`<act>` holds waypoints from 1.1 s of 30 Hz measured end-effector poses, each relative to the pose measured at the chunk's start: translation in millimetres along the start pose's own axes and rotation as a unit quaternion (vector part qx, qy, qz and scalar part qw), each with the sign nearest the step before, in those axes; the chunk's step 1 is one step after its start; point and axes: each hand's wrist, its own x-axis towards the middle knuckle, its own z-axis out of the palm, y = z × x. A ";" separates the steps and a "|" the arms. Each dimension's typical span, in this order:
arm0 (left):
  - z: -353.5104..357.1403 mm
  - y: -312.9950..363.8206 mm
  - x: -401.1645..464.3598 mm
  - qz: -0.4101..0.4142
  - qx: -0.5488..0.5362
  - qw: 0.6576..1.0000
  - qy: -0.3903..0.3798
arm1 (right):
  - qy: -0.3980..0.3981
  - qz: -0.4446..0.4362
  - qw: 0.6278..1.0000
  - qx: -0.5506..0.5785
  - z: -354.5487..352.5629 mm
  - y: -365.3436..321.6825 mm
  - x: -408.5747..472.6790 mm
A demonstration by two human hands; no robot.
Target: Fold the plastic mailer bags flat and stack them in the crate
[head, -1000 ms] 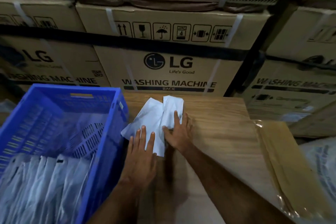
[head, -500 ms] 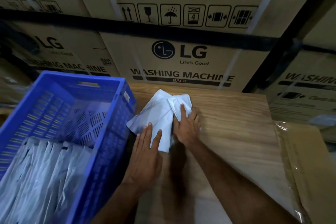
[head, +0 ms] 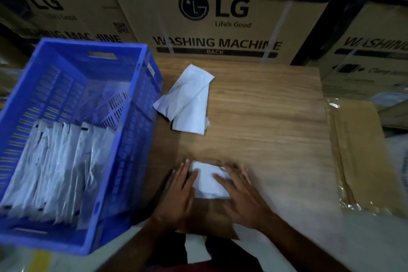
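Well along, judging by the blue crate point(head: 141, 86) at the left: already packed with a row of folded white mailer bags point(head: 57, 170) standing on edge in its near half, far half showing only bare slatted wall; still to do, at least two bags out on the wooden tabletop point(head: 265, 117); one folded mailer bag point(head: 208, 180) at the near edge, pressed flat between both hands, not yet in the crate; left hand point(head: 176, 192) laid on its left edge with fingers straight, gripping nothing; right hand point(head: 240, 194) spread flat over its right side, fingers extended, likewise gripping nothing; one looser, half-folded mailer bag point(head: 187, 101) lying farther away, just beside the crate's right wall, untouched; hard to read: right fingertips smeared by motion blur, so exact contact uncertain; number of bags in the crate impossible to count; any further unfolded supply out of view; dim light hiding the near table edge.
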 end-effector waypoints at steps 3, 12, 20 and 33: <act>7.3 19.3 13.3 -0.012 -0.018 1.000 0.013 | 0.097 0.107 0.989 0.012 8.7 -18.2 1.9; 39.1 20.1 40.6 -0.019 -0.017 1.000 -0.004 | 0.053 0.183 0.979 -0.077 36.4 -23.7 13.9; 45.7 19.4 42.1 -0.007 -0.015 1.000 0.020 | 0.043 0.169 0.979 -0.105 46.8 -14.3 15.3; 48.2 31.7 45.4 0.025 0.066 0.996 0.058 | 0.133 0.186 0.973 -0.027 39.5 -13.2 -0.9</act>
